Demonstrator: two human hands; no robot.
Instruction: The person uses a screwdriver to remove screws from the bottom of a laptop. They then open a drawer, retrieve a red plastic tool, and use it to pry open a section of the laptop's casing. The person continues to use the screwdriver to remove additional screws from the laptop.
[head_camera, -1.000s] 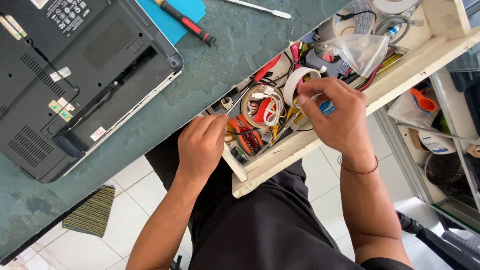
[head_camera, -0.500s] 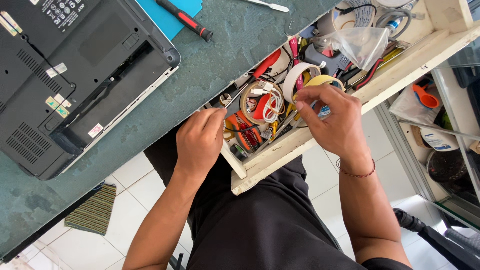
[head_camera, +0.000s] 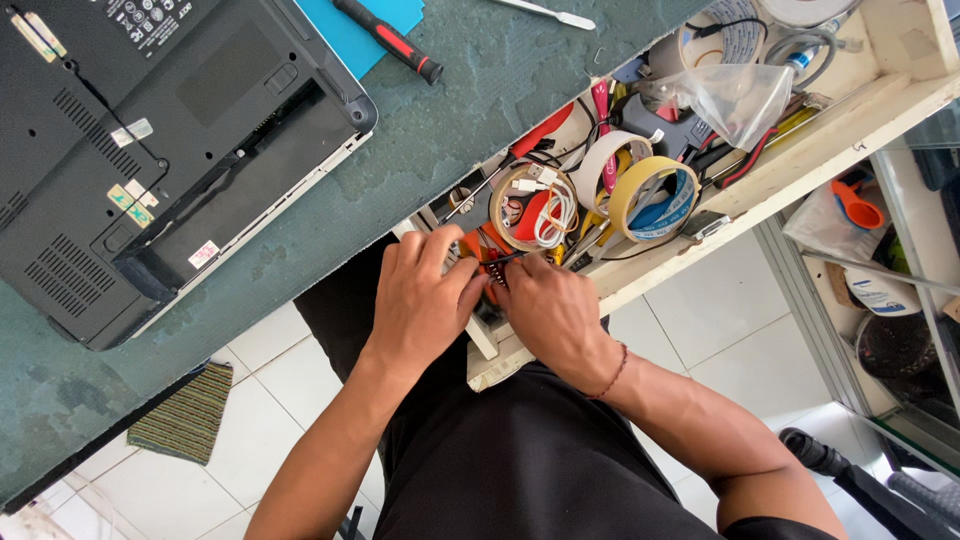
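A small orange-and-black tool (head_camera: 487, 262) lies at the near left end of the open wooden drawer (head_camera: 760, 180), mostly hidden, so its exact kind cannot be told; what shows is an orange body with dark parts, its long axis seeming to run from near left to far right along the drawer. Both hands meet over it: the left hand (head_camera: 420, 300) comes from the left with curled fingers (head_camera: 440, 248) resting on its left side, the right hand (head_camera: 550, 310) from the right, fingertips pinched on a thin dark piece at its top. Neither is clearly nearer. Just beyond lie a brown tape roll (head_camera: 512, 185) holding a coiled white cable (head_camera: 552, 210), then a yellow tape roll (head_camera: 645, 185). On the green surface (head_camera: 480, 110) far left sits an upturned black laptop (head_camera: 150, 150), a red-handled screwdriver (head_camera: 388, 40) beyond.
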